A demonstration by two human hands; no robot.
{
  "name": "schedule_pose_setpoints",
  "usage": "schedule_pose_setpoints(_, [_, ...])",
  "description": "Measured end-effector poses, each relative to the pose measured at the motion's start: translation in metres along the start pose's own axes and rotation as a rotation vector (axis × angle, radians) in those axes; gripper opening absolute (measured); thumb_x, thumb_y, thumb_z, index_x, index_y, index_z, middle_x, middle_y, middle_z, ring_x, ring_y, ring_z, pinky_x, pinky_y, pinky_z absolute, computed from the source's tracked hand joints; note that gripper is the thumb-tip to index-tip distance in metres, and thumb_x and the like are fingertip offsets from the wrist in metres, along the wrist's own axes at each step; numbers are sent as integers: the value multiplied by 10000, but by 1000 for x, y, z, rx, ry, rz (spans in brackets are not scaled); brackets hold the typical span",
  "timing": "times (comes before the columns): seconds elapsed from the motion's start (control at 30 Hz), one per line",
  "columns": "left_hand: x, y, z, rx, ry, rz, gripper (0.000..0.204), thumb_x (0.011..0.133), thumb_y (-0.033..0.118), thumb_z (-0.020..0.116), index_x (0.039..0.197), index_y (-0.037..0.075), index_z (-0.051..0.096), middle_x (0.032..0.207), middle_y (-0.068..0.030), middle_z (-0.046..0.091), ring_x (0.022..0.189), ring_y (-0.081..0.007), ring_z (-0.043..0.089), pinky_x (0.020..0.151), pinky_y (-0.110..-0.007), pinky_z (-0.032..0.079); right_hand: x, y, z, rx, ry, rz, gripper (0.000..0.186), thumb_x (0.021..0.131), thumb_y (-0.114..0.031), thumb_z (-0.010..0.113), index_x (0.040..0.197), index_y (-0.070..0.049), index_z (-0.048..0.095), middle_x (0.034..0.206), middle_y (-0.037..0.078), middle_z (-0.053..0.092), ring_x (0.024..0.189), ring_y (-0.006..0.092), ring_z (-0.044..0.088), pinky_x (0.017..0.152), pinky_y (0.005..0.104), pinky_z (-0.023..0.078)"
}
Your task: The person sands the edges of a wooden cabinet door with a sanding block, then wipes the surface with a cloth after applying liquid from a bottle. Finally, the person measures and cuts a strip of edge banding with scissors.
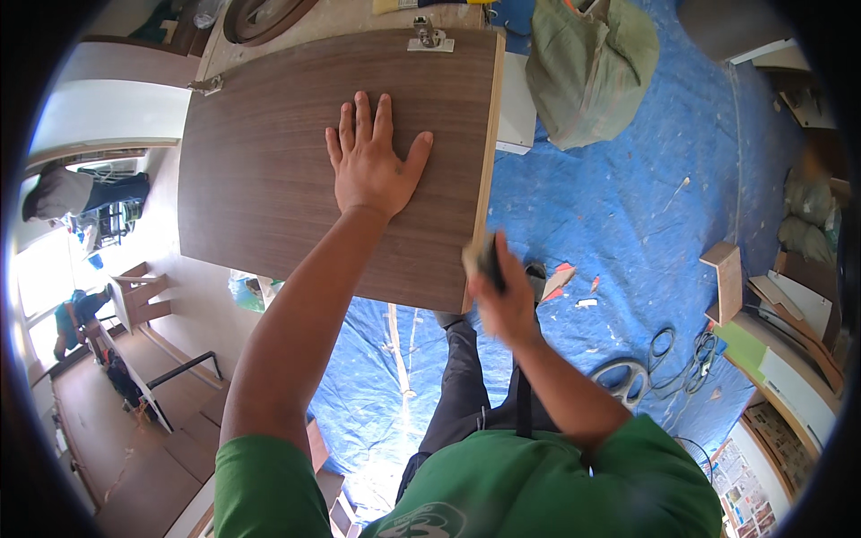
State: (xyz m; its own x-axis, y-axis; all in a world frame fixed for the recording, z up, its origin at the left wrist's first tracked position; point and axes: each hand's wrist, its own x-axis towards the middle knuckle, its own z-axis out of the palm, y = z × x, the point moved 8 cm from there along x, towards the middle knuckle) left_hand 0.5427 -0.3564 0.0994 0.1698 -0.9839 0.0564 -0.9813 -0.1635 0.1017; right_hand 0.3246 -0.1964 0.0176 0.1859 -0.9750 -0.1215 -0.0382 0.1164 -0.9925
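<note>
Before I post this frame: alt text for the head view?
Left hand spread flat on a brown wood-grain board with two metal hinges; right hand grips a blurred dark object beside the board's right edge. A blue tarp is spread below.

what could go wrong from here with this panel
The left hand lies flat on the brown panel without gripping an edge, so the panel might shift under sideways force. The right hand, blurred, holds a small dark tool by the panel's right edge; a slip could scrape the fingers or mark the surface. The loose cable on the blue sheet could catch a foot.
</note>
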Motion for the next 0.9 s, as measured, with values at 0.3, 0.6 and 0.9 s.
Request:
schedule_pose_setpoints(0.3, [6, 8, -2, 3, 14, 37, 813, 977, 640, 486, 1594, 134, 334, 1673, -148, 253, 1567, -296, 168, 1278, -474, 91, 327, -75, -62, 229, 249, -32, 797, 914, -353, 763, 1545, -18, 410, 1412, 153, 610, 1233, 174, 584, 1038, 272, 433])
schedule_pose_setpoints(0.6, [1, -1, -2, -27, 11, 8, 800, 968, 621, 513, 1584, 134, 356, 1666, -154, 268, 1559, -320, 188, 1274, -493, 95, 74, -37, -10, -248, 134, -256, 753, 980, -298, 686, 1604, -90, 319, 1184, 127, 662, 1039, 211, 645, 978, 341, 483])
schedule_pose_setpoints(0.9, [11, 21, -6, -7, 84, 101, 794, 968, 629, 522, 1577, 139, 377, 1660, -142, 289, 1555, -308, 206, 1271, -482, 118, 334, -64, -70, 463, 123, -322, 771, 880, -447, 799, 1487, -75, 505, 1271, 184, 654, 1167, 168, 604, 987, 261, 479])
